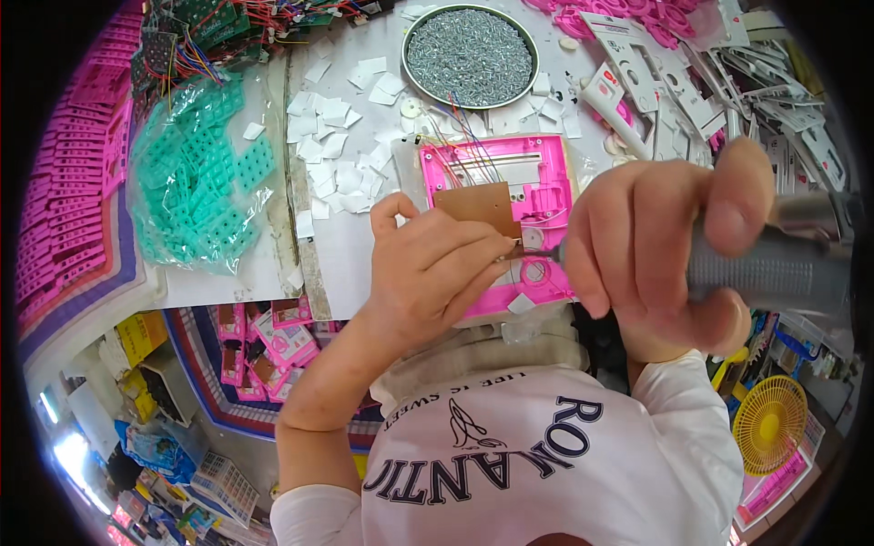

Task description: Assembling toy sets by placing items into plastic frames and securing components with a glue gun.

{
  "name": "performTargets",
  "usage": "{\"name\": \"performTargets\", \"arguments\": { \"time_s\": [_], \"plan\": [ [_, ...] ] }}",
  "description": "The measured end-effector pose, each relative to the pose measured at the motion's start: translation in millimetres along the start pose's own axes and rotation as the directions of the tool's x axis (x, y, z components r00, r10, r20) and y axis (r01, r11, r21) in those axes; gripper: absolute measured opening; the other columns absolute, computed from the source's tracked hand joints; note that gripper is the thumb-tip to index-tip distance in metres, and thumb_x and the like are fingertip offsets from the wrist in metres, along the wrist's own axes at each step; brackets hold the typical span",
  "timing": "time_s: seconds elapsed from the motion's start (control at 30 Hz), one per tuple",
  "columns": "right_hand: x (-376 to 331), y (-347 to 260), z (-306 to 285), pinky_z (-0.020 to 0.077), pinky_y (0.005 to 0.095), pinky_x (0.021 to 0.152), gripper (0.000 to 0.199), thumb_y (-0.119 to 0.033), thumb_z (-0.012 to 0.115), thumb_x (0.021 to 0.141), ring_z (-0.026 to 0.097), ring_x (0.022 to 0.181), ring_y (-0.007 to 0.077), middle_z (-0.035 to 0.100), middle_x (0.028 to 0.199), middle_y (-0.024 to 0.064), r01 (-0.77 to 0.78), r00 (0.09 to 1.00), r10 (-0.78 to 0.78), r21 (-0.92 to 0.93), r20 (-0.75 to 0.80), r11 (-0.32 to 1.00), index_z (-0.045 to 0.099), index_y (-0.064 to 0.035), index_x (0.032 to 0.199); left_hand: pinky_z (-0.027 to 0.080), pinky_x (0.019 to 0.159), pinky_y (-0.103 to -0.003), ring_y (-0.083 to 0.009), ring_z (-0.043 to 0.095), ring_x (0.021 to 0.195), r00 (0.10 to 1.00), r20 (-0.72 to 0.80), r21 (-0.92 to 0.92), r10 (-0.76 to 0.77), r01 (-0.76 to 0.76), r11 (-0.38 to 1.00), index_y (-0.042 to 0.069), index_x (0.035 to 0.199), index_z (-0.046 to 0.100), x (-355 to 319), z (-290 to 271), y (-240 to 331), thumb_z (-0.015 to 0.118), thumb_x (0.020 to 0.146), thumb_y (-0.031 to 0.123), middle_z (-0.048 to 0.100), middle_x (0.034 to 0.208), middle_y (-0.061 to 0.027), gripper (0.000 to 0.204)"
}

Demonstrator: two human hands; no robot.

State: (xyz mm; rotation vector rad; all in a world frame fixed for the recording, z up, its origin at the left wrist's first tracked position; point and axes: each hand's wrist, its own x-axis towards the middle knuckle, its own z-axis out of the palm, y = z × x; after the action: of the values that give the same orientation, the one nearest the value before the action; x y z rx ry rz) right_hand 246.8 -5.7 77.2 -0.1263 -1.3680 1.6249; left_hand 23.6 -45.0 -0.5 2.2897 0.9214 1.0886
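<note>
The right hand [655, 246] is closed in a full grip around a grey driver [774, 264]. Its handle is cylindrical, with a fine knurled texture that resists slip; the thumb lies over the top. The dark bit runs leftward and slightly down to the pink shell [510, 209]. Holding the tool nearly level keeps the tip in the person's line of sight.

The left hand [428, 264] is pinched at the bit's tip, fingers drawn together, thumb raised clear. It appears to steady a small fastener there; the fastener itself is too small to confirm. The heel of this hand rests on the shell's near edge, which would keep the shell from sliding.

The shell is a rectangular moulded plastic frame, glossy pink, with ribs and screw bosses. It lies flat at the near edge of the counter [355, 246], directly before the person. A brown board [478, 207] sits in it, matte and flat, with thin wires [469, 136] leading away to the far side.

Beyond the shell stands a round tray [414, 59], its rim dark, filled with small bright screws [469, 55], near the hands. White paper squares [328, 155] lie scattered on the counter to the left. Further left, a clear bag [196, 182] holds green perforated plastic parts. Stacked pink parts [77, 173] line the left edge; white and grey moulded panels [674, 82] are heaped at the right.
</note>
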Motion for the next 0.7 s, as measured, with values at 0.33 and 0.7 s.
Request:
{"name": "performTargets", "arguments": {
  "time_s": [0.33, 0.7],
  "plan": [
    [2.5, 1.7, 20.3, 0.0564, 0.0287, 0.061, 0.041, -0.026, 0.079, 0.093, 0.059, 0.062, 0.0101, 0.061, 0.071, -0.0026, -0.103, 0.994, 0.104, 0.050, -0.018, 0.993, 0.050, -0.0182, 0.121, 0.032, 0.080, -0.038, -0.0134, 0.061, 0.069, 0.978, -0.207, -0.079, 0.027, -0.044, 0.996, 0.013, 0.099, 0.072, -17.9, 14.5, 0.5, 0.082, 0.075, 0.011, 0.072, 0.092, 0.0018, 0.026],
    [-9.9, 39.3, 4.9, 0.0471, 0.0270, 0.060, 0.036, -0.016, 0.076, 0.087, 0.054, 0.066, 0.0109, 0.058, 0.078, 0.0027, -0.186, 0.896, 0.062, -0.246, -0.439, 0.951, 0.056, -0.0052, 0.115, 0.034, 0.089, -0.043, -0.0182, 0.066, 0.095, 0.995, -0.047, 0.164, -0.086, 0.093, 0.982, 0.011, 0.077, 0.060, -15.3, 8.6, 0.5, 0.075, 0.079, 0.009, 0.065, 0.090, -0.0008, 0.016]
  ]
}}
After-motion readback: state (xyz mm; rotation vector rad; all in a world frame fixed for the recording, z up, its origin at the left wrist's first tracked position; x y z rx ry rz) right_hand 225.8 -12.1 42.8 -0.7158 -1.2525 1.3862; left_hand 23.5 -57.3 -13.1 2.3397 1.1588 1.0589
